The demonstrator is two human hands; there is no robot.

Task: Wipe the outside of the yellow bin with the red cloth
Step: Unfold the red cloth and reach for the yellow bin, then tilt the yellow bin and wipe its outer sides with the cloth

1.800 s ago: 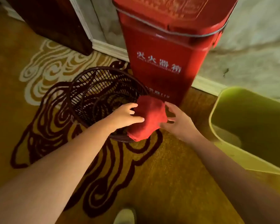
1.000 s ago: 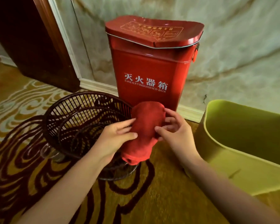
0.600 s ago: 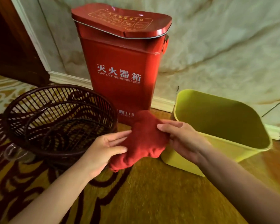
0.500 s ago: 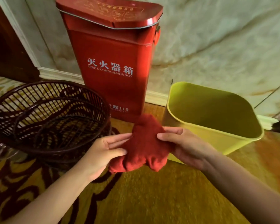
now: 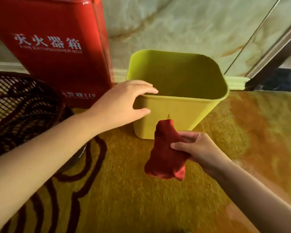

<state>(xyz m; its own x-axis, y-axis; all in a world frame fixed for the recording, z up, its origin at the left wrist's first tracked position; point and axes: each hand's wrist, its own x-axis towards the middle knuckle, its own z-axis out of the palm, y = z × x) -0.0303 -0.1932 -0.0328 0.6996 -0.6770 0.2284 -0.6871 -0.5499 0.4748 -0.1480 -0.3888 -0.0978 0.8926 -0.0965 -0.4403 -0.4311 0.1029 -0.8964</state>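
Red cloth [image 5: 165,153] bunched in right hand [image 5: 200,152], just short of yellow bin [image 5: 176,113] on carpet. Left hand [image 5: 121,105] spread, at bin's rim corner, contact unclear. Wiping not begun; whole outside left.

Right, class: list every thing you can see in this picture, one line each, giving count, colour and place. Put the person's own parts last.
Yellow bin: one, yellow-green, on the carpet by the wall, centre.
Red cloth: one, red, bunched in the right hand, in front of the bin.
Fire extinguisher box: one, red, left of the bin.
Wicker basket: one, dark brown, far left.
Carpet: one, gold with dark swirls.
Left hand: at the bin's near-left corner, fingers over the rim.
Right hand: pinching the cloth.
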